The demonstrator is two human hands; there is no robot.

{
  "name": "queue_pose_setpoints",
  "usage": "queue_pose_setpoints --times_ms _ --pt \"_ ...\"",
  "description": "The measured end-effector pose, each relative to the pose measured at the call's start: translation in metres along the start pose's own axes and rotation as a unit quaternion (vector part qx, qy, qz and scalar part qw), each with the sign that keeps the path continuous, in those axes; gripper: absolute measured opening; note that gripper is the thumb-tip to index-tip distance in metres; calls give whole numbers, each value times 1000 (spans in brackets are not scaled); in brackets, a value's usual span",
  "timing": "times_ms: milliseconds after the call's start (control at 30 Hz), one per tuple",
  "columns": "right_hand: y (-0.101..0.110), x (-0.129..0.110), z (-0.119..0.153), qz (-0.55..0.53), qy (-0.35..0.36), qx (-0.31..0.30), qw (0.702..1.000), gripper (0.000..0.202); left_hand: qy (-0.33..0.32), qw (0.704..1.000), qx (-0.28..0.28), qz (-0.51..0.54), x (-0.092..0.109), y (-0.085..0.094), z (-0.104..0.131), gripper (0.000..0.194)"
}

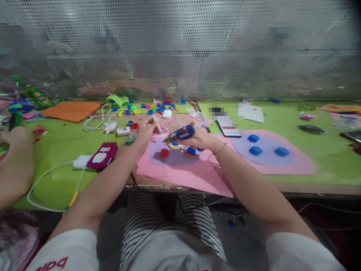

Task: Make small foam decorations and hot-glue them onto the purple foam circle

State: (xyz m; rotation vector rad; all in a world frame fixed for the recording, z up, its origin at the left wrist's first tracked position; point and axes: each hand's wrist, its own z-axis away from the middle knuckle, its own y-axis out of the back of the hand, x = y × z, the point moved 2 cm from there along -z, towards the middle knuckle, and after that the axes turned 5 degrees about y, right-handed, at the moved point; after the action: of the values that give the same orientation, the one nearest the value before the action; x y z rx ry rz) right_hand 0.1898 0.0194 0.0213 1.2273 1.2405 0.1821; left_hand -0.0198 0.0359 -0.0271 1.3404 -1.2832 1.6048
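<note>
My right hand grips a blue glue gun, its nozzle pointing left toward my other hand. Between the closed fingers of my left hand is a thin pale pink strip, held tilted. Below both hands lies a rounded purple paper shape on pink paper. On the purple paper sit a red bottle cap and a blue bottle cap. A cream curved piece under the glue gun is partly hidden.
At right, several blue caps sit on another purple-and-pink paper shape. A phone lies behind it. Loose coloured caps are scattered at the back. A magenta device with white cables lies left, near another person's arm.
</note>
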Motion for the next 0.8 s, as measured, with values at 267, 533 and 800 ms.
queue_pose_setpoints --times_ms 267,533,800 --pt "-25 -24 2 7 -51 -30 998 14 -17 1000 -2 1 0 0 0 7" --pt "-35 -38 7 77 -43 -56 995 24 -7 1000 10 -10 -1 0 -1 7" --pt "-37 -42 8 138 -12 -40 989 24 -17 1000 2 -20 -3 1 -2 6"
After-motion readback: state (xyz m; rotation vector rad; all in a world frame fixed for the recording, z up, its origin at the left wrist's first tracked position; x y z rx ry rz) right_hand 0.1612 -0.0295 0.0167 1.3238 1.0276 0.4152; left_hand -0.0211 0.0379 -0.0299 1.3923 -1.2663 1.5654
